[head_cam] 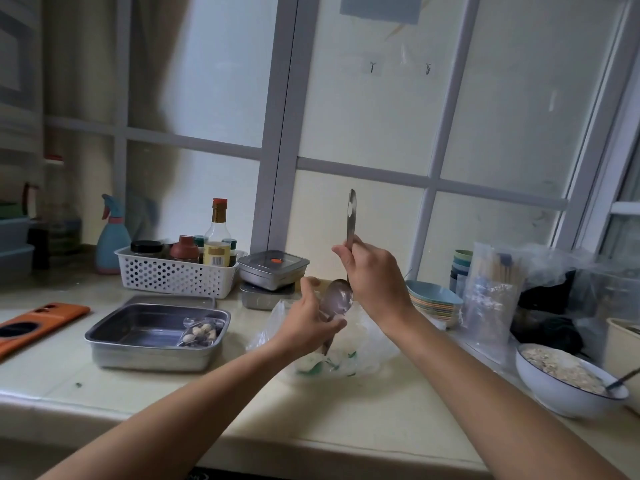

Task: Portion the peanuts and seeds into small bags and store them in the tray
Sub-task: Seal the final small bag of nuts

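The right hand (374,278) grips the handle of a metal spoon (350,220) with curled fingers, handle up and bowl down, while the left hand (311,323) pinches a small clear bag (327,320) just under the spoon's bowl – whether the bowl sits inside the bag's mouth I cannot tell. Both hover above a big crumpled plastic bag (367,341) lying on the counter (346,417). Well to the left sits the steel tray (104,336), with one filled bag of peanuts (201,332) in its right end – and near the right edge stands a white bowl (554,393) of pale seeds (561,370).
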A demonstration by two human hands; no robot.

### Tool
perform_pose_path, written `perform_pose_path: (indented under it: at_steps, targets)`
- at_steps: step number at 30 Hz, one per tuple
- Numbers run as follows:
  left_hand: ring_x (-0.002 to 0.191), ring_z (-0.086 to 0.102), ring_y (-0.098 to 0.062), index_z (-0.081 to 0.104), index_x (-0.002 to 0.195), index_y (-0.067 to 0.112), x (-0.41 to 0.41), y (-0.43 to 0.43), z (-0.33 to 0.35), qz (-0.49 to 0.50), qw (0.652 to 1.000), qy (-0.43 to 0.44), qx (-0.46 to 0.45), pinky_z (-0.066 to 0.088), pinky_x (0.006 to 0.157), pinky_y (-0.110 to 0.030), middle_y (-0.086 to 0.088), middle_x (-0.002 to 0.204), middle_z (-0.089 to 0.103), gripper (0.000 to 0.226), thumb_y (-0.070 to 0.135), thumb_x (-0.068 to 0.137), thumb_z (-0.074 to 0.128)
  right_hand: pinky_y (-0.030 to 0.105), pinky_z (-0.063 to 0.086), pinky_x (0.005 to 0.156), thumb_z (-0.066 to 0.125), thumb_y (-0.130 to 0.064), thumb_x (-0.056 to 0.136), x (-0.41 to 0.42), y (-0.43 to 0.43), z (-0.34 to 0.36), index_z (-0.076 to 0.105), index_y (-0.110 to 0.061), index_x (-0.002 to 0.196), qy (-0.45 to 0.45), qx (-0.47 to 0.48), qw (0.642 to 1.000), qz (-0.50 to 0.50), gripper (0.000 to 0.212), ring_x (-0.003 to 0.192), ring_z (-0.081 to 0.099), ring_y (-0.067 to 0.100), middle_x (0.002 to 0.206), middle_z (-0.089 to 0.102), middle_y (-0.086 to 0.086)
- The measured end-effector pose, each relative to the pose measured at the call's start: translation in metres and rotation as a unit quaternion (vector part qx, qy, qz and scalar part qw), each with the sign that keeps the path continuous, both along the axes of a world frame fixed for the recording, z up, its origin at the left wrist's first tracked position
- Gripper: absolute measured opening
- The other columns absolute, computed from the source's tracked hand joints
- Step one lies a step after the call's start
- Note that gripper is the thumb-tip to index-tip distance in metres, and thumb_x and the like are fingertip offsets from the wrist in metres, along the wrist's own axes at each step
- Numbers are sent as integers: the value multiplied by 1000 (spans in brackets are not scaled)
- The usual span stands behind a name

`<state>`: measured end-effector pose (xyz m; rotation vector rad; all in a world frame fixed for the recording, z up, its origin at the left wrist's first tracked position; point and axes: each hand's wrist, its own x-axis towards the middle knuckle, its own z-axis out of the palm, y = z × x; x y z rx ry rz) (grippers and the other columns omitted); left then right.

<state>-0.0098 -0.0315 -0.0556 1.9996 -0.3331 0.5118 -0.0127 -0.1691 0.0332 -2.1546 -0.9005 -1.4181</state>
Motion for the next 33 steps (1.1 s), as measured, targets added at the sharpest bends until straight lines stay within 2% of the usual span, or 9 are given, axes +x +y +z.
perform_pose_path:
  at_steps: [5,11,17,20,22,25,27,29,33]
  targets:
    - [78,63,-11,28,129,21,-2,1,8,33,999,-2,-18,43,59,-13,2,89,67,69,25,82,78,38,51,50,44,-43,108,2,-6,4,66,-6,94,-59,-35,995,66,45,54,56,27,68,59,3]
    - [65,64,2,29,127,17,-8,6,8,27,999,3,-27,43,56,-9,3,84,69,62,18,85,76,42,56,58,54,-32,106,10,-15,-8,71,-6,103,-40,-88,982,160,32,66,64,26,84,68,5]
    - [73,65,0,30,128,19,-3,8,5,45,998,6,-32,48,62,-13,4,81,71,57,19,88,71,34,56,56,50,-37,106,21,-22,-15,71,-2,98,-57,10,995,77,41,61,65,19,76,69,6]
    - [74,68,-17,33,126,19,3,9,0,83,995,3,-47,59,71,-38,-4,78,70,48,19,87,61,35,54,56,53,-36,106,32,-34,-21,72,-4,92,60,152,986,13,40,59,64,16,73,71,5]
    - [71,67,-23,33,123,20,6,11,-4,97,994,8,-59,60,69,-46,-8,76,69,46,21,84,57,38,56,61,53,-37,106,43,-45,-29,70,-5,86,217,253,943,-15,41,58,63,16,69,69,2]
    - [73,66,-20,32,124,18,14,9,-9,102,992,10,-68,58,70,-37,-9,79,69,48,22,82,55,28,44,43,52,-35,107,59,-58,-50,66,1,85,447,352,822,6,44,43,50,17,58,59,4]
    - [71,62,-11,32,124,16,17,7,-10,103,992,-4,-69,49,64,-18,-8,77,69,46,17,85,57,20,34,38,52,-34,108,67,-62,-63,65,0,85,527,343,777,28,42,39,45,15,59,55,6]
    - [70,58,-6,31,125,17,19,4,-10,94,993,-19,-65,41,58,-9,-7,78,67,46,13,88,59,18,30,39,53,-33,107,75,-63,-76,65,-4,85,559,300,773,16,39,38,42,13,60,55,6]
    - [75,57,-11,31,130,21,33,2,-20,67,996,-24,-55,41,64,-16,-5,86,62,56,20,85,64,19,25,40,66,-28,99,89,-58,-96,57,-7,82,562,247,789,-26,29,36,37,11,58,52,3]
